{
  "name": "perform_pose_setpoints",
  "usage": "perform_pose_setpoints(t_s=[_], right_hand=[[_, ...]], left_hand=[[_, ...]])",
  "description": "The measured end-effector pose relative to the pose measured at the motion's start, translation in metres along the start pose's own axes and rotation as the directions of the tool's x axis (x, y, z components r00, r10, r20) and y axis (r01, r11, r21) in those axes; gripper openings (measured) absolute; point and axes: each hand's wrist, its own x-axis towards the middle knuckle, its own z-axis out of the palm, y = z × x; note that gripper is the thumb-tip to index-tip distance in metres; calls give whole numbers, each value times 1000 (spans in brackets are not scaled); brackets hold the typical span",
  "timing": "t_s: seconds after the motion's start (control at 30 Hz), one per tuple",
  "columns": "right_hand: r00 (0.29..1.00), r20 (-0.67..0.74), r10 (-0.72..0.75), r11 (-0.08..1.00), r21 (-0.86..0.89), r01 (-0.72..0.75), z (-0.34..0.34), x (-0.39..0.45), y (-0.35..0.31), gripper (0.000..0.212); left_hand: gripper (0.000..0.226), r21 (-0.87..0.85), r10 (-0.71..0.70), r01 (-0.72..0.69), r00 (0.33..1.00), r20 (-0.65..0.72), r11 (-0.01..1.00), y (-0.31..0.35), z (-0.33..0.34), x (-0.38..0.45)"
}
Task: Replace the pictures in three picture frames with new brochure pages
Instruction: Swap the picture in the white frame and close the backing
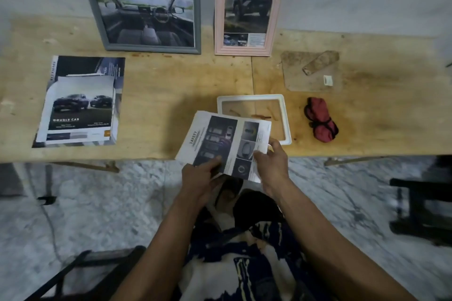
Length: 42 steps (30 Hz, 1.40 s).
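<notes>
Both hands, left (200, 176) and right (271, 161), pinch the brochure page (227, 139) over the white frame (286, 115).

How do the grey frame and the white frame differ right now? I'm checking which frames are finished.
The grey frame stands upright against the wall, while the white frame lies flat on the table. The grey frame holds a picture of a car interior; the white frame is empty, with bare wood showing through its opening. The grey frame looks larger than the white one. Both are rectangular.
</notes>
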Motion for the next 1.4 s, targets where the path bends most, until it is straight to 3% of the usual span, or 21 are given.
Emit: perform_pose_setpoints(t_s=[0.13, 0.23, 0.37, 0.5, 0.7, 0.93, 1.03, 1.2, 1.4], right_hand=[[1000, 24, -19, 999, -38, 20, -36, 15, -13, 40], [999, 13, -39, 996, -79, 40, -53, 39, -23, 39], [988, -46, -150, 958, -255, 133, -58, 72, -37, 35], [970, -15, -243, 913, -341, 224, -60, 102, -53, 30], [974, 137, -179, 892, -396, 219, -61, 136, -67, 33], [951, 176, -255, 777, -547, 310, -68, 145, -65, 18], [929, 222, -295, 661, -655, 366, -71, 150, -58, 34], [915, 334, -226, 582, -707, 402, -78, 148, -50, 57], [916, 378, -134, 572, -725, 383, -78, 141, -52, 65]], left_hand=[[30, 76, 59, -55, 997, -55, 996, 10, -2, 11], [37, 314, 151, -129, 988, -46, 941, 23, 10, 27], [38, 630, 317, -260, 948, 23, 732, 28, 38, 50], [39, 794, 419, -256, 908, 2, 551, 27, 70, 63], [37, 902, 498, -182, 866, -41, 392, 22, 92, 78], [59, 979, 517, -76, 855, -35, 191, 12, 96, 88], [64, 983, 512, -75, 859, -22, 168, 12, 96, 89], [80, 983, 466, -150, 881, 84, 107, 11, 92, 93], [79, 988, 420, -155, 898, 130, 25, 15, 91, 96]])
